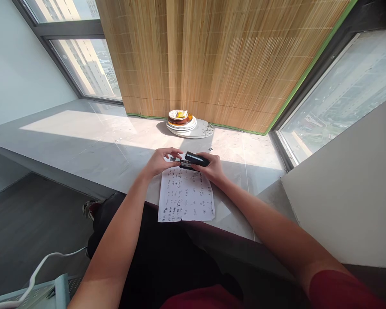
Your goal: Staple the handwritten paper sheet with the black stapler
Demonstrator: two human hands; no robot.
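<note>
A black stapler (197, 159) with its top raised from its metal base is held above the upper edge of a handwritten white sheet (187, 197). My right hand (212, 167) is closed round the stapler's right end. At the stapler's left end, my left hand (162, 161) pinches a small metal part between thumb and fingers; whether it is a piece of the stapler or a loose piece is too small to tell. The paper lies on the grey stone ledge (116, 159), its lower edge at the ledge's front.
Stacked plates (182, 125) with a yellow item on top stand behind my hands, beside a flat round plate (201, 130). Small dark bits (210, 149) lie nearer. A bamboo blind (212, 60) hangs behind, and a wall (350, 184) bounds the right.
</note>
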